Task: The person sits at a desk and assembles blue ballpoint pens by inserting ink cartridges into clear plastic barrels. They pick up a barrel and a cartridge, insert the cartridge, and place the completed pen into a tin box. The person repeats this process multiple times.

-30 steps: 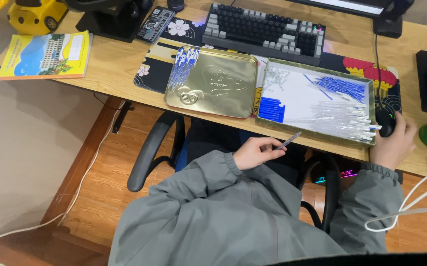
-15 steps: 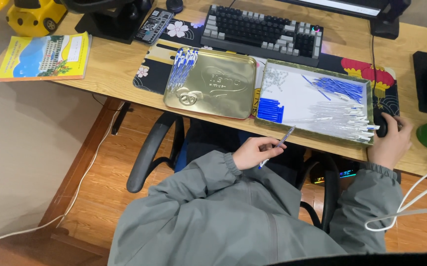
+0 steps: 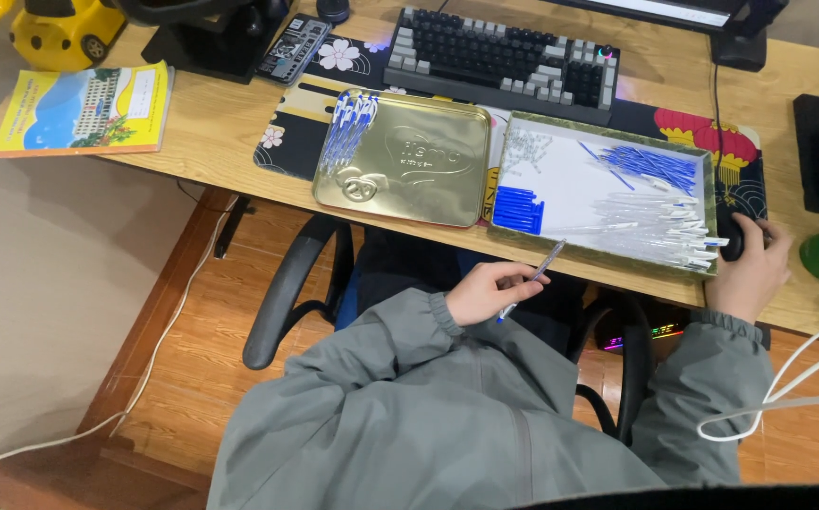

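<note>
The left hand (image 3: 487, 291) hangs just below the desk's (image 3: 220, 123) front edge, fingers curled and pinching a pen (image 3: 532, 278) that slants up toward the open tray (image 3: 602, 189) of pen parts. The right hand (image 3: 749, 269) rests at the tray's right front corner, fingers curved over a dark mouse (image 3: 732, 236). A gold lid (image 3: 407, 157) lies left of the tray.

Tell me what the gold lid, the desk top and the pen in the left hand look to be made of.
Gold lid: likely thin metal, glossy with embossed marks. Desk top: wood or wood-look laminate, pale grain showing. Pen in the left hand: probably clear plastic with a blue tip.
</note>
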